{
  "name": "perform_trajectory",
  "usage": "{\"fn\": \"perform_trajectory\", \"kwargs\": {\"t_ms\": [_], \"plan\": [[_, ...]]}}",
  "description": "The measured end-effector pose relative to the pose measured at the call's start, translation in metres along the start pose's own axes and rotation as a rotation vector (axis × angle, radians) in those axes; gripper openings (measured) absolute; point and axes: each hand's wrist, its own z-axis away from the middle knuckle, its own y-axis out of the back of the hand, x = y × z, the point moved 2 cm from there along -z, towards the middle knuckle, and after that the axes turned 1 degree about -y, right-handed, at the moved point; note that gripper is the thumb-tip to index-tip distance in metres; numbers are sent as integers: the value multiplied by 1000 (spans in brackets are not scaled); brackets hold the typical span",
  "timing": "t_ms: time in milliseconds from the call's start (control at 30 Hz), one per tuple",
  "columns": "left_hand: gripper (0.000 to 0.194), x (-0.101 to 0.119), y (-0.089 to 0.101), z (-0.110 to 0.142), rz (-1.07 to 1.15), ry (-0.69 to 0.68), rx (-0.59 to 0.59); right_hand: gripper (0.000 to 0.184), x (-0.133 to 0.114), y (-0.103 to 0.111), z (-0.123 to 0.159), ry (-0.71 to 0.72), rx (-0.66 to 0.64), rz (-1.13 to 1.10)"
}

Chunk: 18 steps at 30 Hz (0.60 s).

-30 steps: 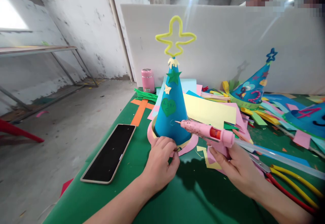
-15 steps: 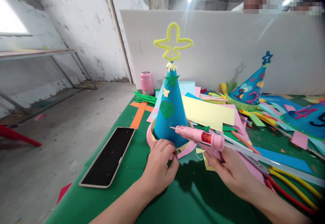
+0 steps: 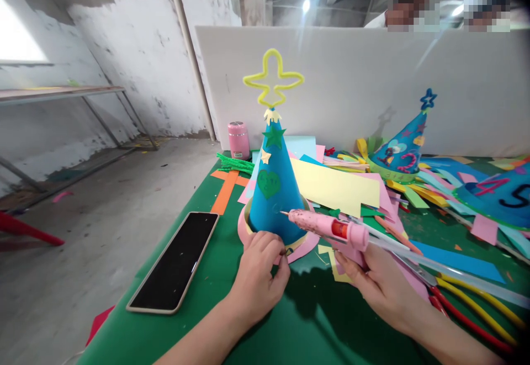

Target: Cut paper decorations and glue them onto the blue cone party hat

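Note:
A blue paper cone hat [image 3: 280, 194] stands upright on the table with a pink brim [image 3: 244, 232]. Yellow pipe cleaner [image 3: 285, 86] bent into an outline tops it, and a green star [image 3: 274, 137], a small cream star and a green heart [image 3: 268, 183] decorate its side. My left hand [image 3: 263, 268] is closed on the near edge of the hat's base. A pink hot glue gun [image 3: 323, 226] with a long clear glue stick [image 3: 447, 268] behind it is in my right hand [image 3: 385, 282]. Its nozzle points left, in front of the cone; whether it touches the paper is unclear.
A phone [image 3: 176, 263] lies at left, near the table edge. A pink bottle [image 3: 239, 140] stands behind. Paper sheets [image 3: 337, 183], scissors [image 3: 476, 304] and two more decorated hats [image 3: 399, 149] occupy the right side. A white board [image 3: 339, 89] rises at the back, people beyond it.
The view has shifted slightly, so the scene sits a little lower and further left. The glue gun's nozzle is slightly further right against the cone. My left hand keeps its hold.

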Motion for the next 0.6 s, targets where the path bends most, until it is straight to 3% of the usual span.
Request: {"fn": "perform_trajectory", "kwargs": {"t_ms": [167,333,500,600], "plan": [[15,-1,0,1,0,-3,-4,17,-7,-2,-3,28,-9,-28],[15,1,1,2,6,-8,6,10,3,-1,-1,-2,3,1],[15,0,0,1,11,-6,-1,29,9,3,2,-3,25,47],[15,-2,-2,1,11,-1,-5,23,7,3,1,-1,38,57]]}}
